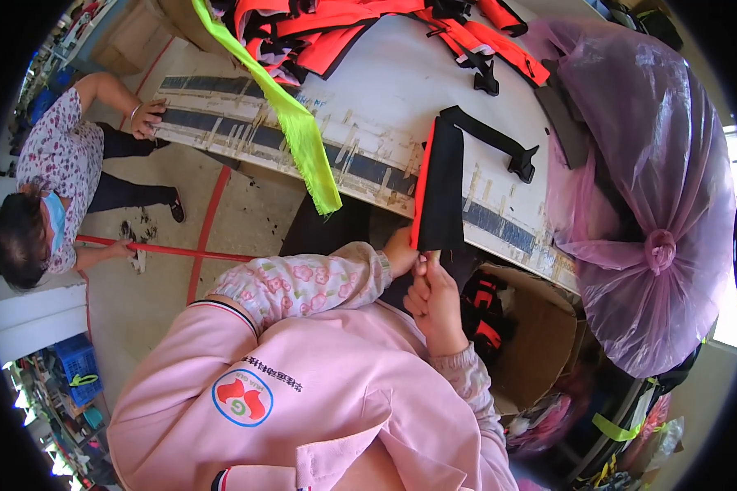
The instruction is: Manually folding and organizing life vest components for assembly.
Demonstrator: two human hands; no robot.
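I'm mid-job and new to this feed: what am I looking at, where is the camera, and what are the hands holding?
There is no machine here. One fisheye camera on a person's head looks down at their own hands, so straight edges bend. The pink sleeves at the bottom are theirs. Both the left hand and the right hand grip the lower end of a black panel with an orange edge, which leans against the white table. On the table lie orange vests, a yellow-green strip, a black strap and a pink plastic bag. At left, another person holds a broom.
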